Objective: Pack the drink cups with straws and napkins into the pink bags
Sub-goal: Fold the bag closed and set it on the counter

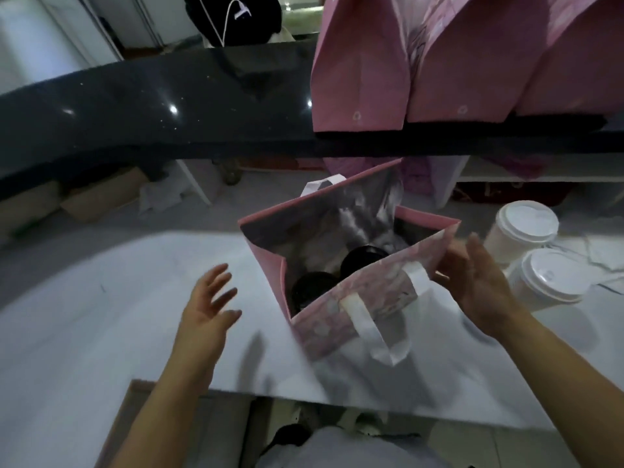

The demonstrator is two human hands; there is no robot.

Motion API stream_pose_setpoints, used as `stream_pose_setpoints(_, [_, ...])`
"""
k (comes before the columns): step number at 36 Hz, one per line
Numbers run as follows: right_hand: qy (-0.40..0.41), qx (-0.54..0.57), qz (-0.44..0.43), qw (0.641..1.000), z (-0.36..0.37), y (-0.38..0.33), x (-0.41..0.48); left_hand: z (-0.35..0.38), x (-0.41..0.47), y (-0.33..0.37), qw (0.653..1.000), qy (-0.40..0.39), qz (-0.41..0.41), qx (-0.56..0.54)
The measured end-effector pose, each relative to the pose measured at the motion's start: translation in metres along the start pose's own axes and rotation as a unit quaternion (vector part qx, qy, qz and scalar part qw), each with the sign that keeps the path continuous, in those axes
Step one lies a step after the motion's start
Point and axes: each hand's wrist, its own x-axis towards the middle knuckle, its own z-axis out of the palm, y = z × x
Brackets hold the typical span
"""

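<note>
An open pink bag (358,309) with white handles stands on the white table (101,298), a little right of centre. Inside it sit two cups with black lids (363,256), side by side. My left hand (209,309) hovers open to the left of the bag, fingers spread, apart from it. My right hand (479,275) is at the bag's right corner, fingers spread, touching or nearly touching the rim near a handle. Two white-lidded paper cups (526,228) stand on the table to the right of the bag.
A dark counter (152,106) runs across the back, with three pink bags (466,62) standing on it at the right. Cardboard boxes (101,197) lie under the counter. A person in a dark top (233,15) is behind the counter. Napkins (594,255) lie at far right.
</note>
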Motion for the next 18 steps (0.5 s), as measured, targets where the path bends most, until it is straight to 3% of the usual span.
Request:
stream_pose_setpoints(3, [-0.017,-0.016,0.007,1.000,-0.005,0.011,0.001,0.006,-0.020,-0.032,0.985,-0.159,-0.044,0.040])
stream_pose_setpoints(5, [-0.031,-0.035,0.000,0.999,-0.007,0.017,0.002,0.019,-0.030,-0.048,0.973,-0.215,-0.057,0.053])
stream_pose_setpoints(11, [-0.071,-0.099,0.003,0.993,-0.008,0.030,-0.003,0.060,-0.041,-0.059,0.984,-0.172,-0.040,0.028])
stream_pose_setpoints(18, [-0.113,-0.153,0.000,0.982,-0.016,0.034,-0.020,0.057,-0.056,-0.049,0.989,-0.142,-0.029,0.028])
